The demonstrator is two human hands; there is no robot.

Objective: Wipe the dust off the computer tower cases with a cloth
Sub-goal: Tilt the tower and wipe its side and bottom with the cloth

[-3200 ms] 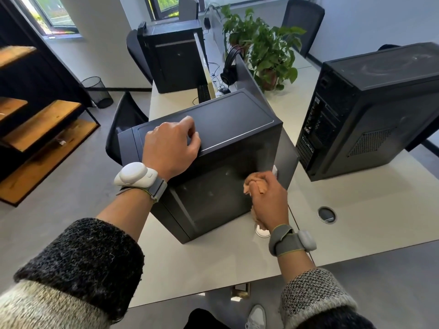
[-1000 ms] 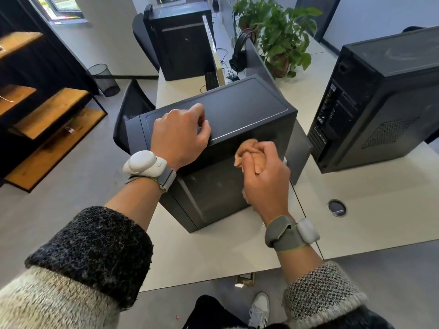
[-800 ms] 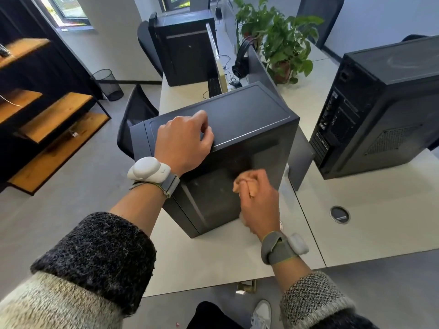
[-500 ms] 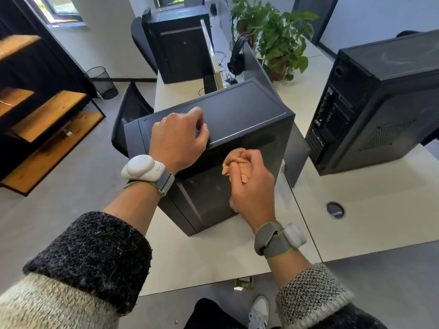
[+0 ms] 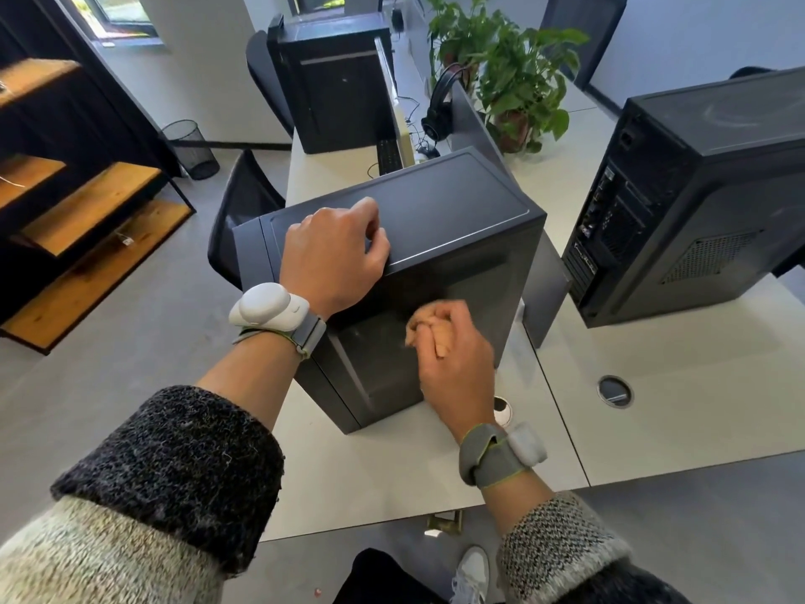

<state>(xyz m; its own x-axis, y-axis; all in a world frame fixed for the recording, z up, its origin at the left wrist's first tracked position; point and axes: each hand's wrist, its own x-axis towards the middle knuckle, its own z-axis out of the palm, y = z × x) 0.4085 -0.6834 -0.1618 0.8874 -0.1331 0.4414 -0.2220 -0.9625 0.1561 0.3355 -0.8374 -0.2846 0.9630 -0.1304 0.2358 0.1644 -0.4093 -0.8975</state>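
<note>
Folds of peach cloth (image 5: 419, 319) sit bunched in our right hand (image 5: 457, 368), whose fingers are curled tight around the wad; the hand is a little blurred. We hold the cloth against the dark near side panel of the nearest tower case (image 5: 440, 211), about halfway up and toward the right of that panel, where a grey film of dust shows. Our left hand (image 5: 333, 255) rests on the top of the same case at its near edge, knuckles up and fingers curled under, with nothing in its grasp that we can see. Each wrist carries a grey strap with a white pod, the left wristband (image 5: 270, 307) and the right wristband (image 5: 505, 455), below knitted sleeves.

The case stands upright on the pale counter (image 5: 383, 473), close to its near edge. To the right, well apart across a seam in the counter, a second tower case (image 5: 705, 180) stands with its ported back facing left and swirl marks in the dust on its top. A round cable hole (image 5: 614, 391) lies in the counter near that case. At the far end stands a third tower case (image 5: 335, 89). Headphones (image 5: 438, 102) hang on a grey divider, and a leafy potted plant (image 5: 514, 76) stands just right of them. Left of the counter are a dark chair (image 5: 244, 202), wooden shelves (image 5: 91, 202) and a mesh wastebasket (image 5: 191, 148) on the grey floor.
</note>
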